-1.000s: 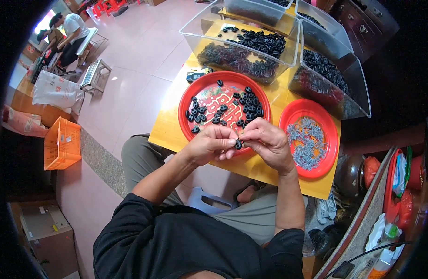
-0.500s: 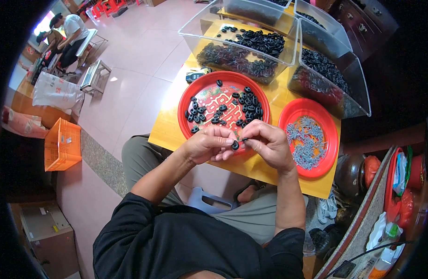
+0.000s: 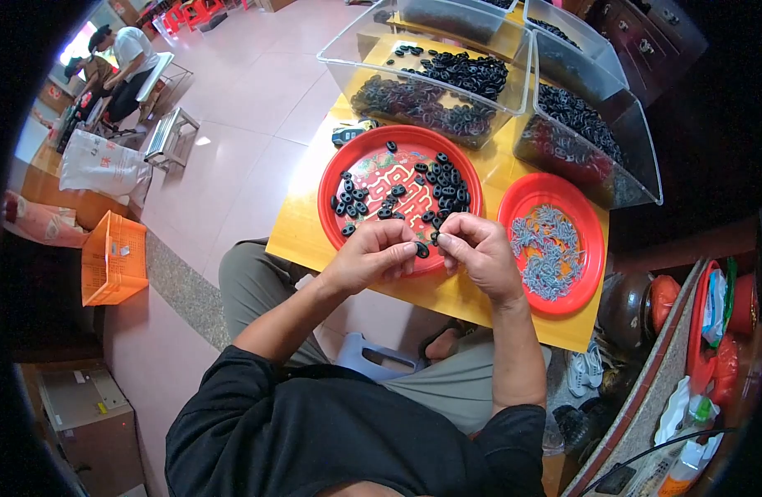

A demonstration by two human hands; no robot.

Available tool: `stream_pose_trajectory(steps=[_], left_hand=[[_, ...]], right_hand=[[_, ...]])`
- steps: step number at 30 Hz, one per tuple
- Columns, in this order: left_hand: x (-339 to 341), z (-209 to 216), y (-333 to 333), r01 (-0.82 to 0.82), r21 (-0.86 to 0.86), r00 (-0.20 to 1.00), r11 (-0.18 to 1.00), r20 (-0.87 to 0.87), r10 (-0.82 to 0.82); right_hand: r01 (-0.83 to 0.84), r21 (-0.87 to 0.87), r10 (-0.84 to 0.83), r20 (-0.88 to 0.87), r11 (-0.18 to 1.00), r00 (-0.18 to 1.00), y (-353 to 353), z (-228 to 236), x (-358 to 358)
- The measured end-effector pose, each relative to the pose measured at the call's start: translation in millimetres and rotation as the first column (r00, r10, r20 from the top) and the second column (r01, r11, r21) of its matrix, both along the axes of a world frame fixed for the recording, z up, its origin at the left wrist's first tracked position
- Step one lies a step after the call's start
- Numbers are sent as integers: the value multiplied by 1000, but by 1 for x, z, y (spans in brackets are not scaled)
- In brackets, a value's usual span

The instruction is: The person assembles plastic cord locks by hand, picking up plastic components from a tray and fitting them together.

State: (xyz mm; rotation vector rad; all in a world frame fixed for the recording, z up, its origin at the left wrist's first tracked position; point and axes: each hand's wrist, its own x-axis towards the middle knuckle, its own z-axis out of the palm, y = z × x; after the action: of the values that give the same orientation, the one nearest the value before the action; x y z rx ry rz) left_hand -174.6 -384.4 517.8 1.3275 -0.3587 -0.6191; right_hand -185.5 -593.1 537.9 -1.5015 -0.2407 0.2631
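Note:
My left hand pinches a small black oval plastic piece with holes between thumb and fingertips. Close beside it, my right hand is closed on another small dark piece, mostly covered by the fingertips. Both hands are over the near rim of a round red tray with a gold pattern. More black oval pieces lie in that tray, heaped at its right and scattered at its left. To the right, a red plate holds many small grey screw-like pieces.
Clear plastic bins of black pieces stand at the back of the yellow table, with another bin at right. A cluttered shelf runs along the right. An orange crate is on the left; two people sit far left.
The piece in my left hand has turned so more of its oval face shows. My right fingertips have shifted slightly, tilting the small dark piece downward. The tray contents look the same.

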Motion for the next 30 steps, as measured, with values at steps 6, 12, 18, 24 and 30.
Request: stream_pose_trajectory(steps=[6, 12, 18, 24, 30], left_hand=[[-5, -3, -2, -15, 16, 997, 1000, 77, 14], [-8, -1, -2, -16, 67, 1000, 998, 14, 15], [-7, -4, -4, -10, 70, 999, 997, 35, 8], [-9, -2, -6, -27, 77, 999, 997, 31, 24], [-10, -3, -6, -36, 76, 999, 996, 43, 33]], right_hand=[[-19, -61, 17, -31, 998, 999, -1, -1, 1], [-66, -132, 65, -7, 989, 998, -6, 0, 2], [-75, -178, 90, 80, 981, 993, -9, -3, 4], [-52, -179, 68, 85, 982, 994, -8, -1, 2], [-47, -195, 57, 46, 980, 997, -7, 0, 1]])
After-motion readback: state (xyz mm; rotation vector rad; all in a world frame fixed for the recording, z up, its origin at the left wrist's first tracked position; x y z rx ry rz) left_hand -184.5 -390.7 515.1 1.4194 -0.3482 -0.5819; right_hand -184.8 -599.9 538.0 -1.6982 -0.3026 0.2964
